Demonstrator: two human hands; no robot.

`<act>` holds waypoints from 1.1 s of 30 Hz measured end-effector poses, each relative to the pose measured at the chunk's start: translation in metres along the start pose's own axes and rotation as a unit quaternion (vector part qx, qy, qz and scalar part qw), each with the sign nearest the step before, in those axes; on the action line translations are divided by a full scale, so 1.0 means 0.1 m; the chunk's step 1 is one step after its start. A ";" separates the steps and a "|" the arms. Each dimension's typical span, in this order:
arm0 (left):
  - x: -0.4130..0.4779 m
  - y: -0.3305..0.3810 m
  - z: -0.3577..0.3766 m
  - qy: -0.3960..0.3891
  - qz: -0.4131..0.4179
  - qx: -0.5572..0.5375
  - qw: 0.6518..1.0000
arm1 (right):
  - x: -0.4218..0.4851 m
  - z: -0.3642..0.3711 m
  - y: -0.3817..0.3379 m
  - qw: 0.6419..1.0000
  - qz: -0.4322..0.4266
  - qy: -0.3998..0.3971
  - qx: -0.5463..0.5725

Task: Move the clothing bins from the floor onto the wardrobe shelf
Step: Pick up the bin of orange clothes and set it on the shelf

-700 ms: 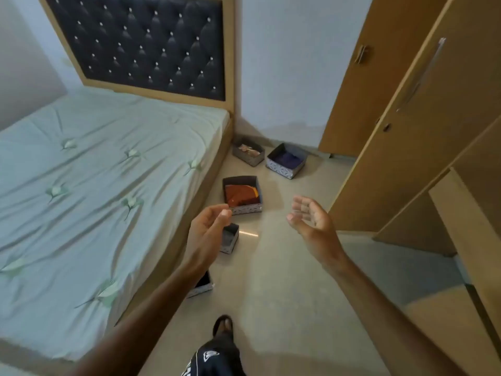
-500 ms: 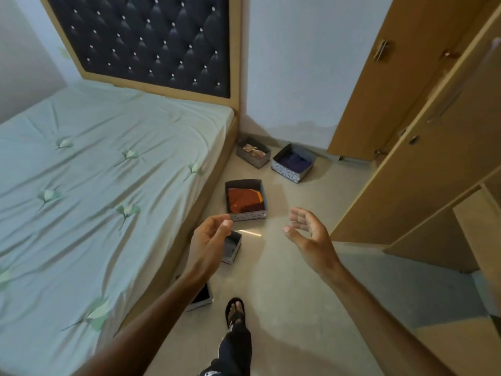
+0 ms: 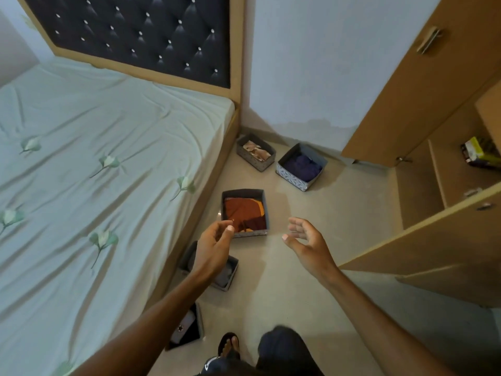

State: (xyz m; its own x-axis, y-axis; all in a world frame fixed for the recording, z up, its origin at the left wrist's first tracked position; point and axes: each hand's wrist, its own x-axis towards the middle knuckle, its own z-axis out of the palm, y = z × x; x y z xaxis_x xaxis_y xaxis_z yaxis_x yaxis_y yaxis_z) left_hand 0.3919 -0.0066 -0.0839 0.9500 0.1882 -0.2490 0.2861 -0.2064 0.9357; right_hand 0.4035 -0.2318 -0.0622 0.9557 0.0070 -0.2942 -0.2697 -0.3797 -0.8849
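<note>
Where bed (image 3: pixel 95 185) meets wardrobe (image 3: pixel 447 185), bins (image 3: pixel 245 213) dot floor (image 3: pixel 298 294)

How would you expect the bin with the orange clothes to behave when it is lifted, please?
The bin with the orange clothes looks fabric-walled, so it may flex if gripped one-sided. Holding only folded cloth, it is probably light. Low and wide, it seems unlikely to tip.

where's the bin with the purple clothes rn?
Head view: the purple-clothes bin sits on the floor near the far wall, right of the beige-clothes bin, beyond the orange-clothes bin.
</note>
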 end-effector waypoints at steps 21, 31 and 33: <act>4.05 -2.89 2.15 0.085 -0.383 0.059 0.918 | 5.46 0.83 3.09 0.930 0.097 -0.266 -0.233; 4.89 -4.86 2.98 0.086 -0.583 -0.044 0.807 | 6.71 1.41 4.99 0.758 -0.126 -0.408 -0.493; 4.96 -5.01 2.99 0.098 -0.583 -0.072 0.803 | 6.73 1.42 5.13 0.737 -0.171 -0.406 -0.512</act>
State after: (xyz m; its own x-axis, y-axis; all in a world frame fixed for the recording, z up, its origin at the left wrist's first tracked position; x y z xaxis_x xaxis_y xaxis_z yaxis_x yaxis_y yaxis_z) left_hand 0.7573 -0.0972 -0.7512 0.0042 0.3231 -0.9463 0.9361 0.3316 0.1174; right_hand 0.8911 -0.2906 -0.7654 0.4491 0.6577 -0.6048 0.5990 -0.7239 -0.3424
